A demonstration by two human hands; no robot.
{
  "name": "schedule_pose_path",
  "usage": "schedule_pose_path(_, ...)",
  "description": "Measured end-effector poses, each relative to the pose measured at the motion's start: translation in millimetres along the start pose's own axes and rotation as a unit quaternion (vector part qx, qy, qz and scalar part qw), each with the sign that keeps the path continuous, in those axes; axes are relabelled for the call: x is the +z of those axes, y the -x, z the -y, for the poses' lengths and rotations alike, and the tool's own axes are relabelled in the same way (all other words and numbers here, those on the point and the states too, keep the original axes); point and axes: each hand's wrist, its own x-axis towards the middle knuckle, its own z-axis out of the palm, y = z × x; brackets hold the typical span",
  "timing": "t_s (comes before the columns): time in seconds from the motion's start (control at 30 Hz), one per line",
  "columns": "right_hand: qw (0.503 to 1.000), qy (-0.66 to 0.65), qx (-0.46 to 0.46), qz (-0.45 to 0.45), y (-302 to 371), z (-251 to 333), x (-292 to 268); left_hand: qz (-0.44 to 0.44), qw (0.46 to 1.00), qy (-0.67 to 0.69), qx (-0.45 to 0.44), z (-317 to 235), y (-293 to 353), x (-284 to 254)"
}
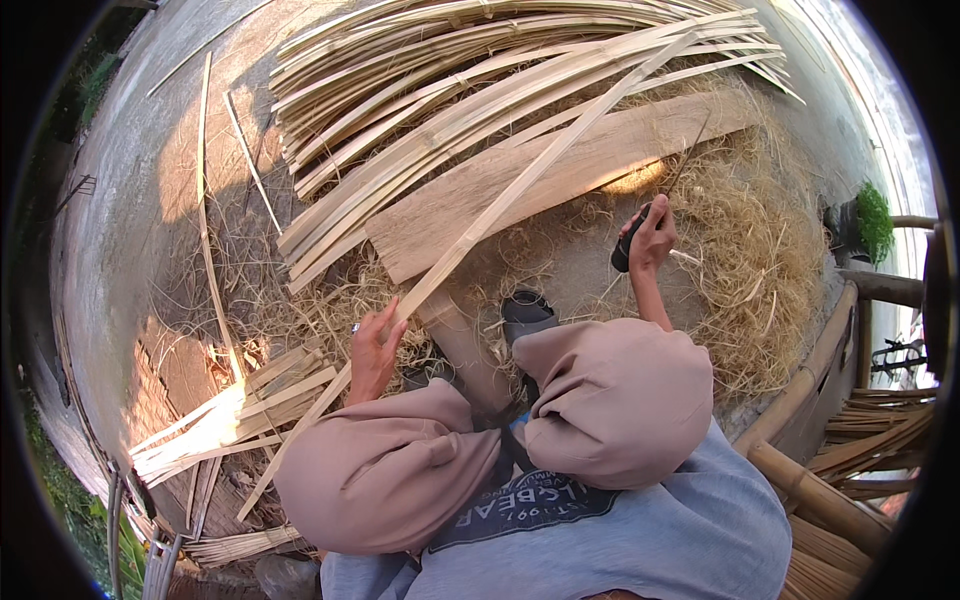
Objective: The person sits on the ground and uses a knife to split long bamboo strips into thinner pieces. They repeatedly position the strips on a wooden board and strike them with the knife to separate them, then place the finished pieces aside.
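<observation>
Ahead of my knees, my left hand point(374, 345) is closed around a long, pale bamboo strip point(545, 174). The strip runs from beside my left knee up to the right, crossing over a flat wooden plank point(625, 140). Off to the right, my right hand point(652, 236) grips a knife point(621, 254) by its black handle. Its thin blade points up and to the right, above the plank's right part, apart from the strip. Whether the strip rests on the plank along its whole length I cannot tell.
Many split bamboo strips point(400, 105) lie stacked beyond the plank. Curly shavings point(750, 265) cover the ground at right. Shorter strips point(240, 415) are heaped at lower left. A bamboo rail point(800, 375) and a potted plant point(875, 225) stand at the right edge.
</observation>
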Motion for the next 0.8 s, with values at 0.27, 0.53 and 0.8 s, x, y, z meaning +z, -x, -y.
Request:
schedule_pose_path(0.27, 0.857, 0.455, -0.121, 0.207, -37.4, -31.6, -10.5, -0.02, 0.993, -0.093, 0.067, 5.7, -9.3, 26.1)
schedule_pose_path(0.53, 0.897, 0.306, -0.01, 0.319, 49.2, -12.8, 30.3, -0.028, 0.978, -0.201, 0.036, -2.3, 6.1, 26.9)
schedule_pose_path(0.8, 0.836, 0.385, -0.117, 0.373, 69.4, -5.9, -1.3, 0.066, 0.991, -0.111, 0.031, -16.5, -44.5, 35.0)
